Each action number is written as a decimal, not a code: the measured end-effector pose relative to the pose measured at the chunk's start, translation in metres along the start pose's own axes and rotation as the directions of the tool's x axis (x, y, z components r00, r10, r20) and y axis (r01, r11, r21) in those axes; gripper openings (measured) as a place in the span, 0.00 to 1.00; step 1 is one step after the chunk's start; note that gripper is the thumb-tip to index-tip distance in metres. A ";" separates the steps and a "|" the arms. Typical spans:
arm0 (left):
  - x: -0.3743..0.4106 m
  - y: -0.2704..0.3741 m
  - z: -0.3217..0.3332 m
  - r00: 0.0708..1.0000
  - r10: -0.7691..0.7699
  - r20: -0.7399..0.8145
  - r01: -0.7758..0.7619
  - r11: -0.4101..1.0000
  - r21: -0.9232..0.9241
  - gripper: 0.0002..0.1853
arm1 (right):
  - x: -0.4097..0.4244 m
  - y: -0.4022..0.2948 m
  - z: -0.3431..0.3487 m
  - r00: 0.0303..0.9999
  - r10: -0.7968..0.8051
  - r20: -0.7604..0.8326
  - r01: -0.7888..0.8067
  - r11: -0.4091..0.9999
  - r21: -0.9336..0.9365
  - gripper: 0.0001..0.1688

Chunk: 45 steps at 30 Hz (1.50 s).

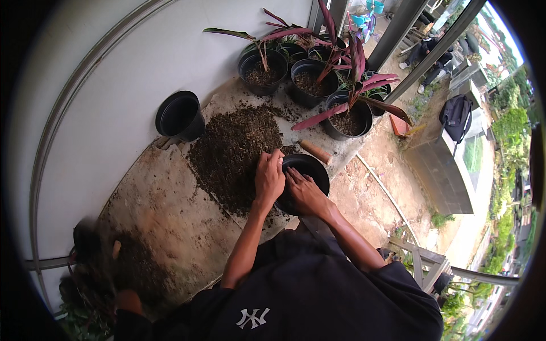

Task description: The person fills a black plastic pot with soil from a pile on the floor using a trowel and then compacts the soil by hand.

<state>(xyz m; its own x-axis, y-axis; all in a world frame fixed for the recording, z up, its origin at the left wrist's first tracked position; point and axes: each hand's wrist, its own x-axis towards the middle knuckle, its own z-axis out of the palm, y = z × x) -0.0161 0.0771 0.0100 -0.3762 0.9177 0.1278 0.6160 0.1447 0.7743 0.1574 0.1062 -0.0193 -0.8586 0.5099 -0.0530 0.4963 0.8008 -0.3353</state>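
Note:
Before me a black plastic plant pot [323,170] stands close to my body. My left hand [270,177] is at its left rim with the fingers curled; whether they pinch the rim is unclear. Inside the pot lies my right hand [302,187], fingers extended and palm down; what is under them is hidden. A heap of dark potting soil [239,145] spreads on the sheet to the left. Just beyond the pot lies a hand tool with a wooden handle [315,151], its head partly covered by soil. An empty black pot [181,116] sits tilted by the heap, next to the white wall.
Several potted plants with dark red leaves [310,83] stand at the far end. At lower left, a co-worker's arm [129,301] is beside more soil [138,264]. A backpack [456,117] rests on a block wall [439,174] at right. Two people sit farther off, beyond metal posts [396,34].

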 end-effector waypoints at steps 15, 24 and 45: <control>-0.006 -0.002 0.003 0.996 0.029 -0.081 -0.027 0.999 0.027 0.05 | 0.009 0.000 -0.005 0.994 -0.037 0.102 0.038 0.999 -0.014 0.30; 0.004 -0.011 0.000 0.985 0.169 -0.020 -0.169 0.986 0.011 0.10 | 0.007 0.003 0.001 0.994 -0.079 0.073 0.080 0.997 -0.008 0.31; -0.074 -0.015 0.010 0.968 -0.098 -0.231 0.086 0.994 -0.061 0.17 | 0.002 -0.005 -0.010 0.986 0.083 0.142 -0.101 0.987 0.129 0.36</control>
<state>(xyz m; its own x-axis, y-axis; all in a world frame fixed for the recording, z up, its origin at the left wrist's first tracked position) 0.0089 0.0105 -0.0175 -0.5848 0.7883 0.1912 0.5378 0.2003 0.8189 0.1551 0.1065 -0.0082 -0.8242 0.5244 -0.2137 0.5599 0.6980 -0.4464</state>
